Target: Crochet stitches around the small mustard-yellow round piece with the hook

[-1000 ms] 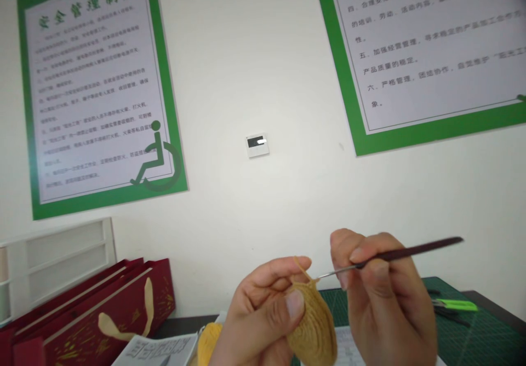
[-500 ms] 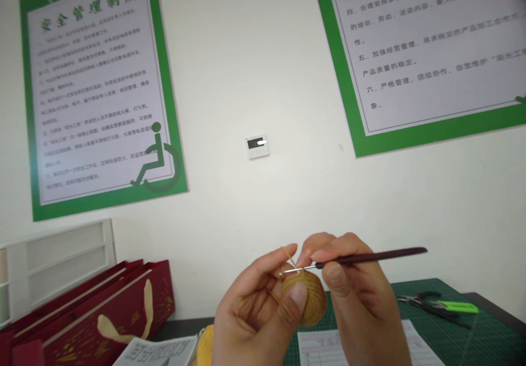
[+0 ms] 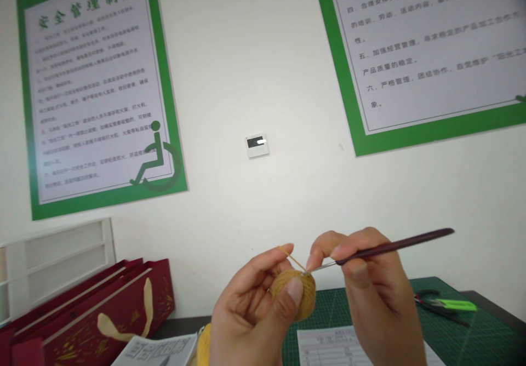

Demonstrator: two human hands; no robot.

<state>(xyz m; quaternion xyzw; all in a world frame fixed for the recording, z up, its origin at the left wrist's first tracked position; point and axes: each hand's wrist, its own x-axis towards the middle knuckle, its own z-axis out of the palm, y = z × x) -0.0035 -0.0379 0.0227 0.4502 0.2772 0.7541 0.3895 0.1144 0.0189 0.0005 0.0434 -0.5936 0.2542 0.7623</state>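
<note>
1. Since half a second ago, the slim crochet hook with a dark maroon handle [image 3: 398, 247] has drawn back to the right; its metal tip, which poked out past the stitches, now sits at their upper edge. The rounded mustard-yellow crocheted piece [image 3: 307, 299] has shifted slightly left.

2. The left hand [image 3: 252, 308] is partly curled, pinching the piece between thumb and fingers; its raised index finger carries a thin mustard yarn strand [image 3: 293, 258] that runs down to the hook tip.

3. The right hand [image 3: 380, 286] is closed lightly around the hook, thumb below the handle, with a fingertip reaching forward almost to the stitches.

4. The piece is held up off the green gridded cutting mat [image 3: 472, 344], just left of the right hand. Beneath, a white printed sheet [image 3: 324, 347] lies partly hidden; dark-handled pliers [image 3: 427, 296] lie farther right.

5. To work cleanly, I would keep the strand evenly taut over the index finger and pinch close to the active stitch. Turning the hook's throat slightly downward should help it slip through without snagging; pulling too hard could tighten the loop or split the yarn.
</note>
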